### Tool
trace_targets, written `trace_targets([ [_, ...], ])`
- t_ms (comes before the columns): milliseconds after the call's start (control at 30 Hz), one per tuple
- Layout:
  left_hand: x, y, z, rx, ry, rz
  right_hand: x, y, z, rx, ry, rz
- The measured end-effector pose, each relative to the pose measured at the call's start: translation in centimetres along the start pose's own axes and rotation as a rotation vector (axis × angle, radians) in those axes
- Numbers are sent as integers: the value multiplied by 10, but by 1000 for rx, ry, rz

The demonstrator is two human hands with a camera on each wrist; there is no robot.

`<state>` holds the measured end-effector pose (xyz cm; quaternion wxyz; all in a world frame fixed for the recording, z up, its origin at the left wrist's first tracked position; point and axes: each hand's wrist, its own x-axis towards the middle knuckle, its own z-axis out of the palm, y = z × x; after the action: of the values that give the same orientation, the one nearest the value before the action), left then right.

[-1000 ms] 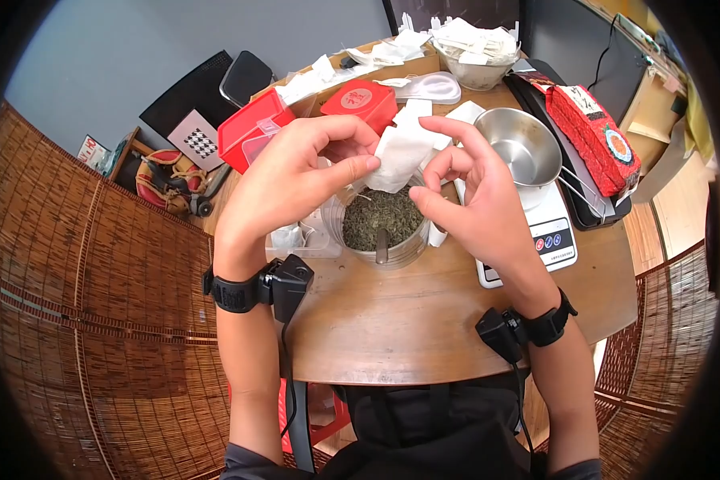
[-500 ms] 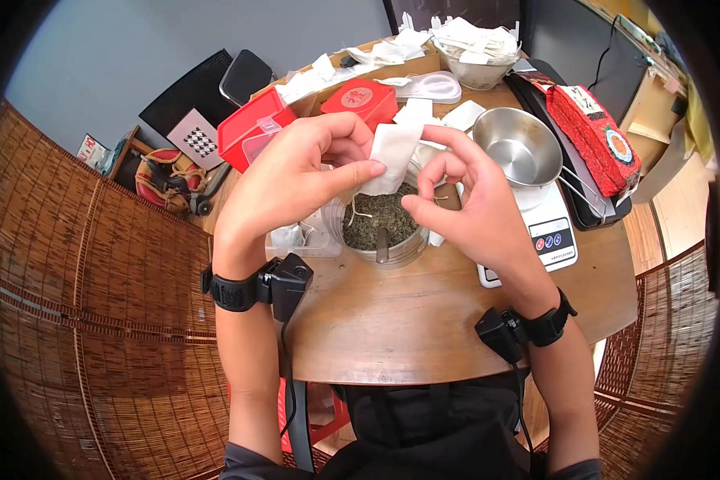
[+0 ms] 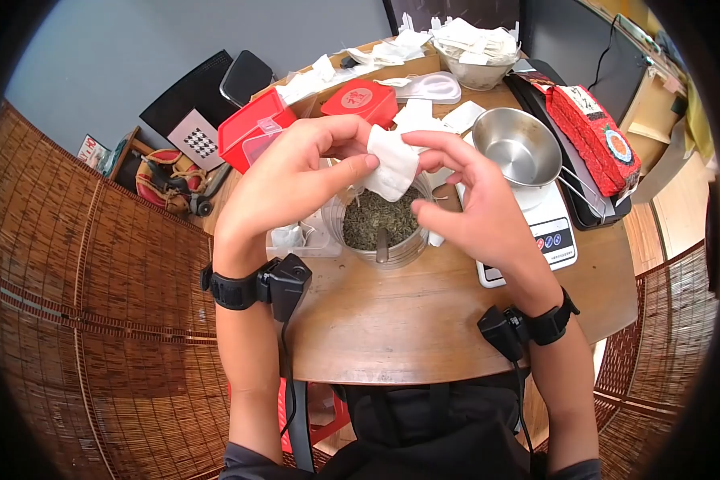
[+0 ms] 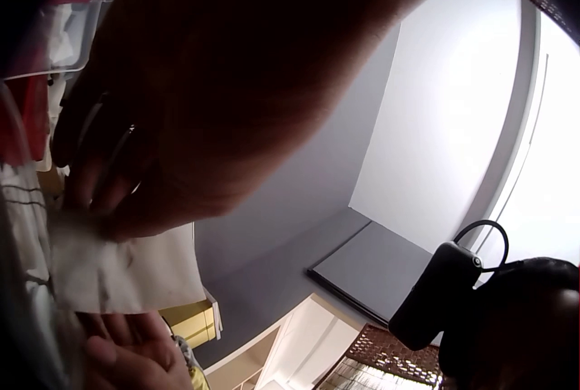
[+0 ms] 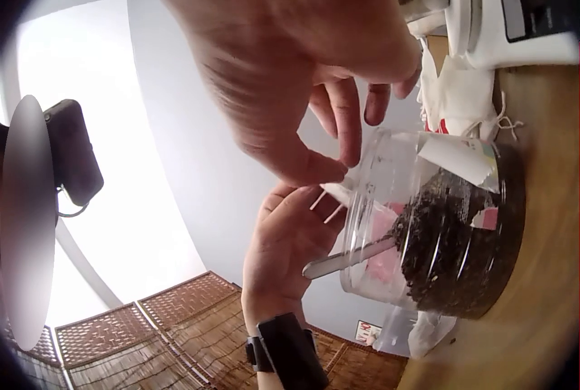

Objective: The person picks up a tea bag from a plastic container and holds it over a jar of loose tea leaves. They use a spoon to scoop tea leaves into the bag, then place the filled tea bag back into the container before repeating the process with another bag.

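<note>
A small white cloth drawstring pouch (image 3: pixel 394 164) hangs above a clear plastic jar (image 5: pixel 362 218) of dark dried leaves (image 3: pixel 376 222). My left hand (image 3: pixel 296 172) pinches the pouch's left edge, thumb in front and fingers behind. At its upper right edge is the index finger of my right hand (image 3: pixel 476 196), the other fingers loosely bent and the thumb apart from the pouch. A spoon (image 3: pixel 382 246) stands in the leaves with its handle up at the jar's near side. In the left wrist view, the pouch (image 4: pixel 127 268) covers part of the right fingers.
Right of the jar, a steel pot (image 3: pixel 518 148) sits on a white scale (image 3: pixel 564 240). Left are a red container (image 3: pixel 252 128) and a clear tray (image 3: pixel 320 246) with a filled pouch. Behind lie a red box (image 3: pixel 360 100), more white pouches (image 3: pixel 428 114) and a heaped bowl (image 3: pixel 478 76).
The pouch has turned from nearly upright to tilted, its lower end swinging right. My right index finger has come down over its upper right edge, while the left hand keeps its pinch.
</note>
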<state>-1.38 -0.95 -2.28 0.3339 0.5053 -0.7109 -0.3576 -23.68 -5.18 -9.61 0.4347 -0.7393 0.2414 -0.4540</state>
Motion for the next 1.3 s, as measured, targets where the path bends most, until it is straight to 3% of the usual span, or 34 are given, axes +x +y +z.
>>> trace_targets([
  [233,0,2,-4,70,-28,-55,-2,2,4,178,-61,43],
  [333,-1,2,-4,73,-41,-68,-3,2,5,166,-24,-68],
  [433,-1,1,-3,68,-48,-75,-2,-2,0,171,-85,80],
  [533,0,1,-4,81,-56,-74,-1,-9,0,66,-17,-40],
  [600,-1,2,-4,87,-66,-78,-4,-8,-4,213,-115,205],
  [633,-1,3,-4,93,-68,-89,-3,-7,-2,213,-114,205],
  [700,-1,3,-4,99,-69,-101,-2,-4,3,175,-45,-15],
  [867,0,-9,-2,95,-8,18,-1,-6,0,164,-85,38],
  [1133,-1,4,-3,138,-54,-67,-3,-6,1,80,-82,-20],
  [1233,-1,4,-3,153,-42,-56,-1,-5,1,176,-96,110],
  [1300,-1,4,-2,167,-36,-41,-2,-3,7,191,-50,-35],
])
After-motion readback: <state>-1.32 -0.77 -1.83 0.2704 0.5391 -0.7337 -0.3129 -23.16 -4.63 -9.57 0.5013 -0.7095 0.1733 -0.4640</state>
